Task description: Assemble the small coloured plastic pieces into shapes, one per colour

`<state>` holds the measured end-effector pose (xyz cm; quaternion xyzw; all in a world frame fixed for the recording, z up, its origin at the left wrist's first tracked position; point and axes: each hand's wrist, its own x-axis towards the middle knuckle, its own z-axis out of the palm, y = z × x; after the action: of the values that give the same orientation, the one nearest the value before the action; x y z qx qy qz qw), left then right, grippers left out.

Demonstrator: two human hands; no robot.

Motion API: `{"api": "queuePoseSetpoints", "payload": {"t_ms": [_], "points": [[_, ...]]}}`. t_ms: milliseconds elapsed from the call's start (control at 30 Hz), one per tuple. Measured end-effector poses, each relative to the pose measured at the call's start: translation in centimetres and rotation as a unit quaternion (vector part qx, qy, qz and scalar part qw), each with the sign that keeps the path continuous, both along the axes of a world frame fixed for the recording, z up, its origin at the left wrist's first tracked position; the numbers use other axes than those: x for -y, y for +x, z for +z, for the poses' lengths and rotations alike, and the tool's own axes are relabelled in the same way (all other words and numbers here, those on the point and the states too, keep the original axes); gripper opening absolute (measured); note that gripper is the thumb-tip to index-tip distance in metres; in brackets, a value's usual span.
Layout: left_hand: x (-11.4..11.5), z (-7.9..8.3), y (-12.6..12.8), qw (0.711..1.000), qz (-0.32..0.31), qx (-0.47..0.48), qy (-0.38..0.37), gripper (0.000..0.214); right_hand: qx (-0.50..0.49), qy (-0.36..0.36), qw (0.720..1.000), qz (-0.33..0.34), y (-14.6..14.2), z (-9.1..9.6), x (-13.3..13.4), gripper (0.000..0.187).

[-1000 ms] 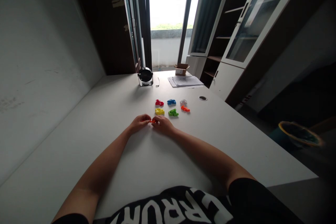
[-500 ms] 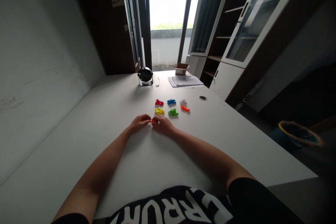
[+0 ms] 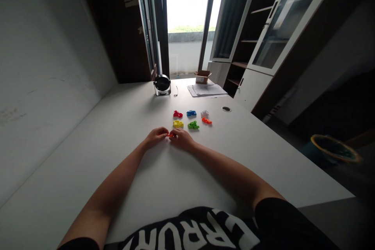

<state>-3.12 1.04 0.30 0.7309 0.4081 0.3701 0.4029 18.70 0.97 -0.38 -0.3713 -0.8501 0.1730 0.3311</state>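
Note:
My left hand (image 3: 155, 136) and my right hand (image 3: 183, 139) rest on the white table (image 3: 123, 125), fingertips meeting. Both pinch a small orange piece (image 3: 170, 135) between them. Just beyond the hands lie small coloured plastic pieces: a yellow piece (image 3: 177, 124), a green piece (image 3: 193, 125), a red piece (image 3: 177, 114), a blue piece (image 3: 191, 113), a white piece (image 3: 204, 113) and another orange piece (image 3: 206, 121).
A small round fan (image 3: 162, 85) stands at the table's far end, with a stack of papers (image 3: 206, 90) and a small cardboard box (image 3: 202, 77) to its right. A cable hole (image 3: 226, 109) sits near the right edge. Glass-door cabinets (image 3: 263, 35) stand right; a bin (image 3: 334, 152) is on the floor.

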Motion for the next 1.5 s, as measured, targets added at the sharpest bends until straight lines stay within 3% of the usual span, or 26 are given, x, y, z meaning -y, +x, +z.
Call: {"api": "queuePoseSetpoints", "payload": {"t_ms": [567,1500], "points": [[-0.24,-0.22,-0.14,1.0,-0.001,-0.018,0.008,0.022,-0.005,0.009,1.0,0.007,0.07,-0.82,-0.58,0.008],[0.17,0.54,0.13,1.0,0.003,-0.02,0.001,0.024,-0.003,0.008,1.0,0.007,0.04,-0.65,-0.51,0.006]]}}
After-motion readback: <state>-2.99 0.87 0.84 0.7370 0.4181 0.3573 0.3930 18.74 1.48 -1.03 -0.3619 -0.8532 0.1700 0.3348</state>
